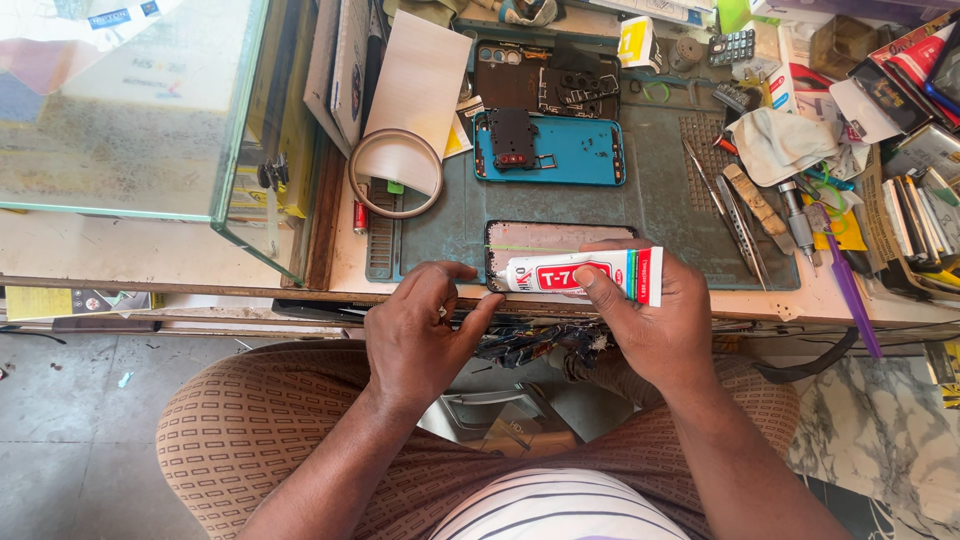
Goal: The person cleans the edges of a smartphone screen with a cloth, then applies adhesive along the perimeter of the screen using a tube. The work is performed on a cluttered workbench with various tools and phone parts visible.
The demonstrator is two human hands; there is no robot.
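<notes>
1. Glue tube (585,274), white with red and green bands, lies sideways in my right hand (655,325); my fingers are closed around it, thumb pressed on its middle, nozzle pointing left.
2. Its nozzle tip sits at the lower left corner of a phone screen panel (560,238) that lies flat on the blue-grey work mat (660,205), right at the bench's near edge.
3. My left hand (415,335) is curled at that same corner, fingertips touching the panel's left edge just beside the nozzle; it grips nothing that I can make out.
4. Farther back on the mat lies a blue phone back housing (570,150) with a dark board piece (512,138) set on its left part, and behind it a dark opened phone frame (545,80).
5. A roll of tape (395,172) rests left of the blue housing, partly over a white sheet (420,80).
6. Right of the mat I see tweezers (725,205), a screwdriver (795,220), a crumpled cloth (780,140) and a purple pry stick (850,295).
7. A glass case (140,110) stands at the bench's left end.
8. My knees in brown patterned trousers (240,430) are below the bench edge.
</notes>
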